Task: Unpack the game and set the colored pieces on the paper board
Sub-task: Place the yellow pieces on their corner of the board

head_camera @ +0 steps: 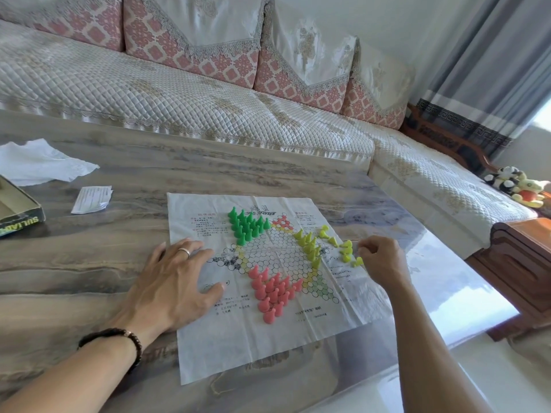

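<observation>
A creased paper board (pixel 268 332) printed with a star of circles lies flat on the table. Green pieces (pixel 247 223) stand packed on its far point, pink pieces (pixel 272 290) on its near point. Yellow pieces (pixel 310 244) stand on the right point, with several more loose yellow pieces (pixel 347 248) lying just right of it. My left hand (pixel 176 278) rests flat, fingers spread, on the board's left edge. My right hand (pixel 380 257) hovers at the loose yellow pieces with fingers curled; whether it pinches one is hidden.
The open game box (pixel 21 216) sits at the table's left edge, with a crumpled white bag (pixel 38 163) behind it and a folded leaflet (pixel 92 199) beside it. A quilted sofa (pixel 179 93) runs behind the table. Stuffed toys (pixel 518 186) lie at far right.
</observation>
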`<state>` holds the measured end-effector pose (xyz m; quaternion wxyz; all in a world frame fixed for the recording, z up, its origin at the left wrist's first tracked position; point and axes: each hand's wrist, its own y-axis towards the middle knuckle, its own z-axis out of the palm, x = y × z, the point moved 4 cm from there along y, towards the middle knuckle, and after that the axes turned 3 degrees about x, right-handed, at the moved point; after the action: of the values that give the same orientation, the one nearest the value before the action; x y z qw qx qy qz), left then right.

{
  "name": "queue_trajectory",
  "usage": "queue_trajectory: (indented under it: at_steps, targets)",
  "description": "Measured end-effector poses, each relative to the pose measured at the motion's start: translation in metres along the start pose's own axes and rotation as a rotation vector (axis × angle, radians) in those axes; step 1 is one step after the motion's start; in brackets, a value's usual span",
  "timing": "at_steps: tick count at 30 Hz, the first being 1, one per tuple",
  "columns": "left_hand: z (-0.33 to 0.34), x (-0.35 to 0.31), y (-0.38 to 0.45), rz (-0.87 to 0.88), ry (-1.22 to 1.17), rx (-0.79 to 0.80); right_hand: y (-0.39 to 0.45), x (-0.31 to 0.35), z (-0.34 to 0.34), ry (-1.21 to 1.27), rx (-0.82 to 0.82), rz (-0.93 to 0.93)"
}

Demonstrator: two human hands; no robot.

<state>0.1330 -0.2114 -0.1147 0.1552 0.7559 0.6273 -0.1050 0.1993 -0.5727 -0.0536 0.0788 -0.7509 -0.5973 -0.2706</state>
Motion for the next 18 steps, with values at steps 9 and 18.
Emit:
queue_trajectory:
  at_steps: [9, 18]
  targets:
    - [-0.001, 0.000, -0.001, 0.004, 0.021, 0.000, -0.005, 0.006, 0.028, -0.283, 0.045, -0.120]
    - [0.000, -0.001, 0.000, 0.001, 0.014, 0.004, 0.006, 0.007, 0.031, -0.096, 0.087, -0.080]
